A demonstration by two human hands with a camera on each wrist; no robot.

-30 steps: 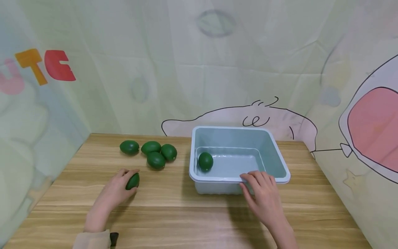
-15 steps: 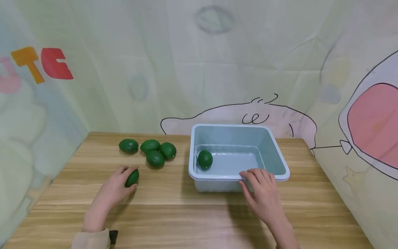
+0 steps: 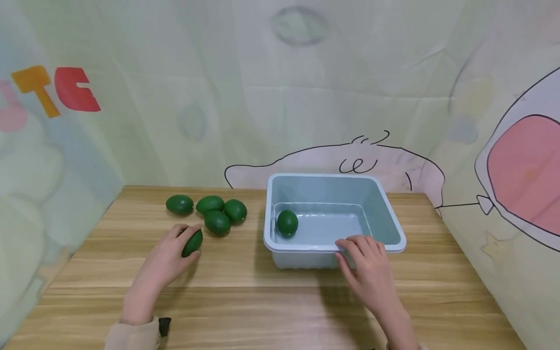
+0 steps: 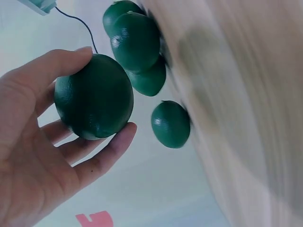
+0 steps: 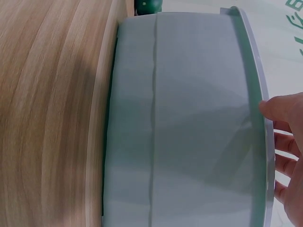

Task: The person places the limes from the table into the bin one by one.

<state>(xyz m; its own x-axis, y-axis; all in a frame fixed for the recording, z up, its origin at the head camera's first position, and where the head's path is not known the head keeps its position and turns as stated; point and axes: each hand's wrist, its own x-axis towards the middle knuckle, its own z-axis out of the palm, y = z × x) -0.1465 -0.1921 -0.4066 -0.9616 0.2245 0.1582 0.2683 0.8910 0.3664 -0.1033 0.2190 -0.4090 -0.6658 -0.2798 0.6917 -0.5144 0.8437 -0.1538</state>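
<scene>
My left hand (image 3: 168,255) holds a dark green lime (image 4: 94,97) between thumb and curled fingers. In the left wrist view this lime appears raised off the wooden table. Beyond it lie several more limes: three in a touching cluster (image 3: 217,222) and one lime (image 3: 179,205) alone to their left. A pale blue plastic bin (image 3: 306,260) stands at centre right, with one lime (image 3: 287,223) inside near its left wall. My right hand (image 3: 367,267) grips the bin's front rim (image 5: 265,90), fingers over the edge and thumb against the outer wall.
The wooden table (image 3: 245,311) extends toward me in front of the bin. A printed cloth backdrop (image 3: 197,97) rises behind the table and along both sides.
My left hand has shifted slightly right and toward the clustered limes, carrying its lime. The right hand stays on the bin's rim. The head view has tilted a little.
</scene>
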